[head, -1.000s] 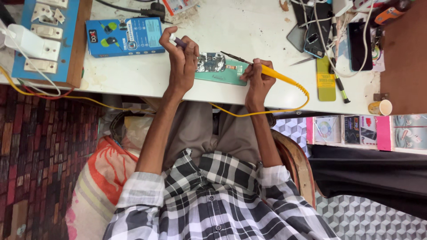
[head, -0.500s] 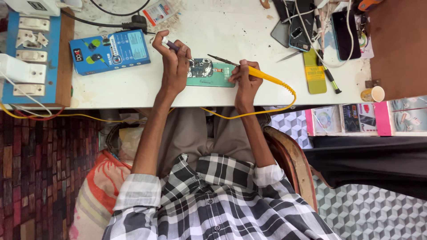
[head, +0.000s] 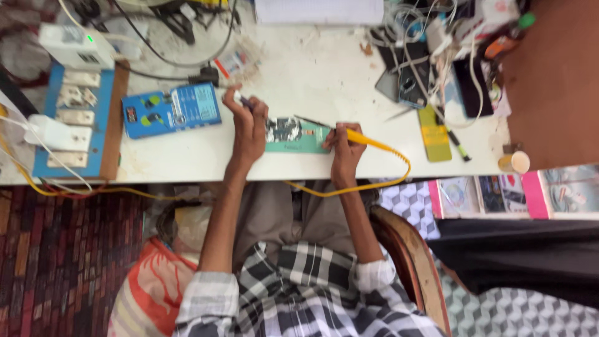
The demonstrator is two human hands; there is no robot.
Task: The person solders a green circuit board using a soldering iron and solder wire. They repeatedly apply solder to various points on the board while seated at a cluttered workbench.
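Observation:
My left hand (head: 248,128) is closed around a thin dark tool with a pale tip (head: 239,98), held just left of a small circuit board (head: 284,128). The board lies on a green mat (head: 298,145) near the front edge of the white table (head: 312,68). My right hand (head: 340,142) grips a yellow soldering iron (head: 365,138) at the mat's right end. Its dark tip (head: 309,120) points left toward the board. The iron's yellow cord (head: 374,184) loops off the table edge over my lap.
A blue box-shaped device (head: 171,111) lies left of my left hand, beside a blue switch panel (head: 73,125) with white plugs. Phones and cables (head: 415,78) are piled at the right, with a yellow phone case (head: 435,133) and a small cup (head: 513,163). A wooden chair (head: 412,262) is below.
Both hands keep their grips and stay at the board. My head has shifted, so the table and hands sit lower in view and more of the cluttered far side shows.

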